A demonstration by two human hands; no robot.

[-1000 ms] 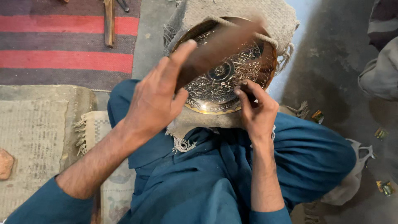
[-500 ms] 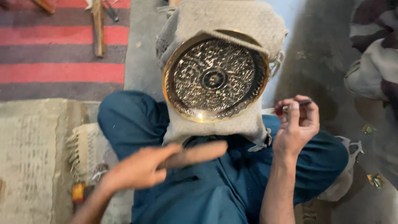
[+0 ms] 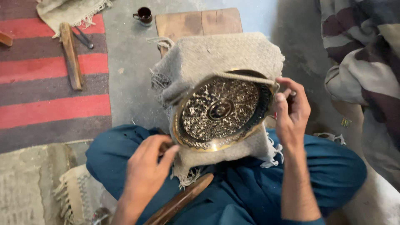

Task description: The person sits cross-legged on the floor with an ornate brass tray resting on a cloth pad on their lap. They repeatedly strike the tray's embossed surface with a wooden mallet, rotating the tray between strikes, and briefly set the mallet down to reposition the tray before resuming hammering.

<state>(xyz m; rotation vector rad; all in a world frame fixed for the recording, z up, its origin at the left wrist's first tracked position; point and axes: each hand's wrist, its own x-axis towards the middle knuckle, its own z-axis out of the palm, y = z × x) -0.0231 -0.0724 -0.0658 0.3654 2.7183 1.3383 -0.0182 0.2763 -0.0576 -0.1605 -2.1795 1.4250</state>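
Observation:
A round engraved brass plate rests tilted on my lap, wrapped in coarse grey sackcloth. My left hand grips the plate's lower left edge through the cloth. My right hand is closed at the plate's right rim. A thin tool with a red part is pinched in its fingers and is mostly hidden. A brown wooden stick lies loose across my blue-clothed legs, just below the left hand.
A wooden block stands behind the plate, with a dark cup beside it. A wooden bar and pincers lie on the red striped rug. Striped fabric fills the right side. A woven mat lies lower left.
My left hand brought the wooden stick down from over the plate, let it go on my lap and took the plate's edge. My right hand moved from the plate's face to its right rim.

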